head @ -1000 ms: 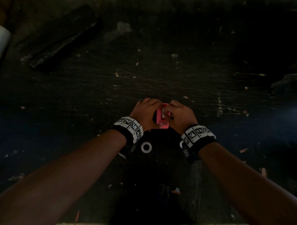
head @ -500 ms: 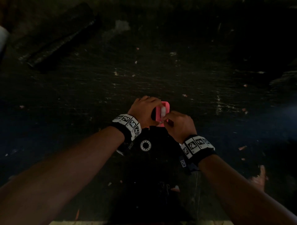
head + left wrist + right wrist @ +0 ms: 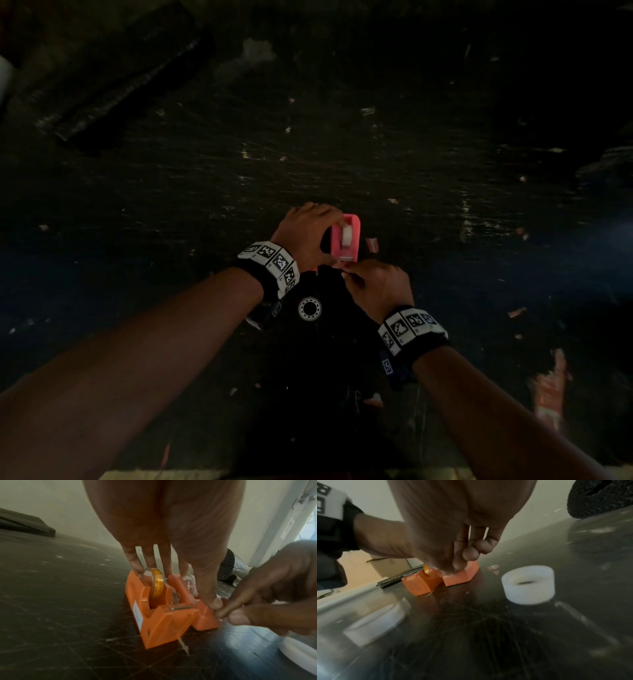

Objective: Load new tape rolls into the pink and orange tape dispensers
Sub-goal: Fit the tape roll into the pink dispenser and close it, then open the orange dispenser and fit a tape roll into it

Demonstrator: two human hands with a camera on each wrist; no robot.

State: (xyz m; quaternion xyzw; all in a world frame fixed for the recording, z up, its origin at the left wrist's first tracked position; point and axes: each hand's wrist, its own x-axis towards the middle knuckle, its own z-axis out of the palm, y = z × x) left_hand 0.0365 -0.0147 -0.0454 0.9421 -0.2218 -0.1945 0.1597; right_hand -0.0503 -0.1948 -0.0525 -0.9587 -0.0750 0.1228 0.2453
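The pink dispenser [image 3: 355,224] stands on the dark table with a white tape roll [image 3: 347,236] seated in it. My left hand [image 3: 308,233] arches over it, index finger behind it and thumb on its front. In the left wrist view the orange dispenser [image 3: 163,626] stands right beside the pink one [image 3: 204,620] and carries a yellow roll [image 3: 157,584]; my other left fingers rest on its top. My right hand [image 3: 346,270] pinches the loose tape end at the pink dispenser's cutter end [image 3: 462,577]. From the head view the orange dispenser is hidden under my left hand.
A loose white tape roll [image 3: 529,584] lies to the right of the dispensers, and another white roll [image 3: 373,623] lies blurred near my left wrist. A long dark object [image 3: 120,78] lies at the far left. Paper scraps [image 3: 371,244] dot the table. The table's near edge [image 3: 171,474] shows pale.
My right hand has drawn back from the roll toward me, down to the cutter end. The roll in the pink dispenser is now uncovered. My left hand has stayed in place.
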